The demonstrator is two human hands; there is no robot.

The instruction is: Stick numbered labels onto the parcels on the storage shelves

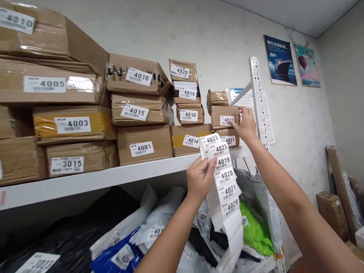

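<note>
From afar I was looking into what seemed a parcel storeroom: number-labelled cardboard boxes (143, 134) stood stacked on a white shelf (113, 177), bagged parcels (165, 212) crowded below, and a strip of similar labels (224, 176) hung in front.

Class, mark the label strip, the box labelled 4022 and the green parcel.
Label strip (228, 190), head view: on its 4021 label.
Box labelled 4022 (224, 112), head view: front face.
Green parcel (257, 234), head view: middle of wrapping.
</note>
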